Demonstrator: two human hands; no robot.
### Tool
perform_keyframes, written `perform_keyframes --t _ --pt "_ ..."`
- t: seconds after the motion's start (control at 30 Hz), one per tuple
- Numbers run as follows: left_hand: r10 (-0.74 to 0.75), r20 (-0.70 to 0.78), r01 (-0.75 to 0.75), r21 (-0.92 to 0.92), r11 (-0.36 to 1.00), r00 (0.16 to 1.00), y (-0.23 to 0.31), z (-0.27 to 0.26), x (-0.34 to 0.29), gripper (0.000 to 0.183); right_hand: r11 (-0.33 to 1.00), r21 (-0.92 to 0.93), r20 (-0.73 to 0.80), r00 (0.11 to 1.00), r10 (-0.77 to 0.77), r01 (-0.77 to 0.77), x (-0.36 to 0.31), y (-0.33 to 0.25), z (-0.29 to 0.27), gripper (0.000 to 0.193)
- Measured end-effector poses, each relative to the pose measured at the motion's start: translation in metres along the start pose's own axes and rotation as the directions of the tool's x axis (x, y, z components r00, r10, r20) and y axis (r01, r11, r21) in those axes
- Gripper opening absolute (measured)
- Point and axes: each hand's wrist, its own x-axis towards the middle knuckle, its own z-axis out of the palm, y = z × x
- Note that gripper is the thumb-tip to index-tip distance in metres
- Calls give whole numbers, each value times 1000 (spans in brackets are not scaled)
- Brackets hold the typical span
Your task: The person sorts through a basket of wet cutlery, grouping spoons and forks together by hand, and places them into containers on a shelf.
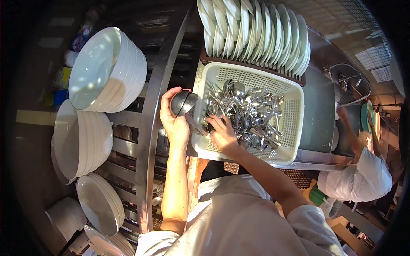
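Note:
My left hand [174, 123] is closed around ladles [184, 103] at the left side of a cream perforated plastic basket [299, 117]. Their dark metal bowls sit pressed together, and a flat metal handle slants down toward the basket's rim. Inside the basket lies a heap of metal cutlery [256, 115], forks and spoons jumbled together. My right hand [223, 133] reaches over the basket's near left corner. Its fingers are bent over a dark rounded piece at the edge of the heap, mostly hidden beneath them.
White plates [256, 38] stand upright in a brown rack [277, 70] behind the basket. On the left, a slatted metal shelf [124, 145] carries stacked white bowls [121, 77] and plates [100, 205]. To the right are a sink basin [318, 115], a tap [344, 80] and another person [356, 177].

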Motion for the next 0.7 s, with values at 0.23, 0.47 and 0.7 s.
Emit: perform_keyframes --t 0.23,0.47,0.7 --pt "-101 114 107 -52 993 988 -19 -14 -1 49 840 535 -278 922 268 -83 -20 6 -77 22" --pt "-157 327 180 -41 983 932 -9 31 -19 57 -209 971 227 737 637 -118 -33 39 -122 6" --pt "-71 501 129 -83 988 863 -36 72 -32 66 -353 915 353 808 472 -194 2 20 -125 19"
